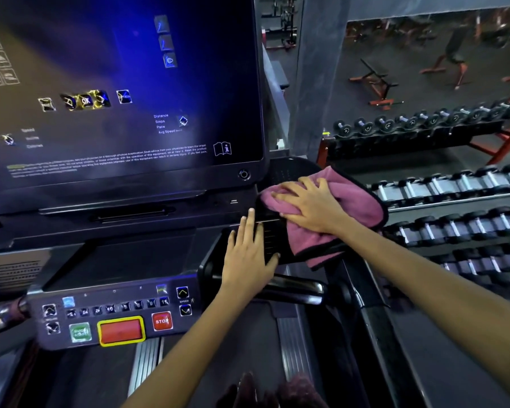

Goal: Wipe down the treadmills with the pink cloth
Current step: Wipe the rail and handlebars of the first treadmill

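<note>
A pink cloth (357, 201) with a dark hem lies bunched on the right side tray of the black treadmill console (147, 254). My right hand (309, 206) presses flat on the cloth, fingers spread and pointing left. My left hand (249, 254) rests flat on the console just left of the cloth, fingers straight and pointing away from me. Part of the cloth hangs over the tray's right edge. The big dark screen (115, 83) rises behind both hands.
Below the left hand sit the button panel with a red STOP button (162, 321) and a yellow-framed red key (120, 331). A handlebar (295, 285) runs under the tray. Racks of dumbbells (454, 187) stand close on the right, and benches beyond them.
</note>
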